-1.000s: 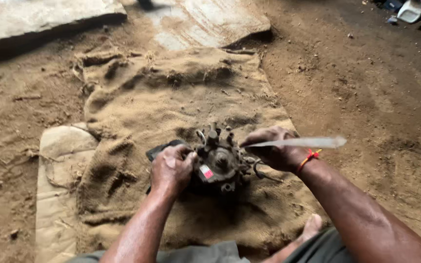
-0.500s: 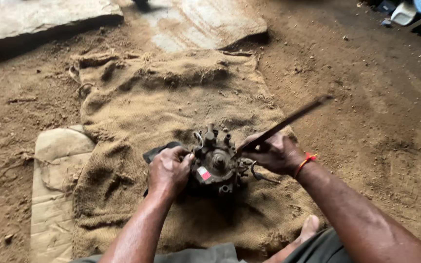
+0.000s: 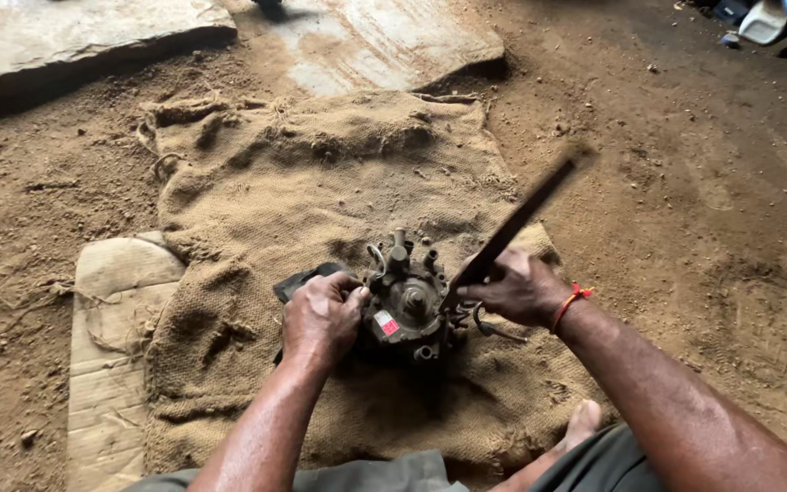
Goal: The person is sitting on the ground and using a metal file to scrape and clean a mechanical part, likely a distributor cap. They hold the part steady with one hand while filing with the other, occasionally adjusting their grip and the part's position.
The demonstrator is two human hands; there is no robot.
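Note:
A grimy metal engine part, round with several stubs on top and a small red and white tag, sits on a burlap sack spread over dirt ground. My left hand grips its left side. My right hand, with a red thread at the wrist, holds a long flat metal tool that slants up to the right, blurred at its far end. The tool's lower end meets the right side of the part. A dark flat object lies just behind my left hand.
A flattened cardboard piece lies left of the sack. Flat stone slabs sit at the back. Plastic containers stand at the top right corner. My bare foot rests on the sack's near edge. Loose dirt surrounds everything.
The long tool in my right hand has swung from nearly level to a steeper slant, its lower end now at the part. My left hand has stayed on the part.

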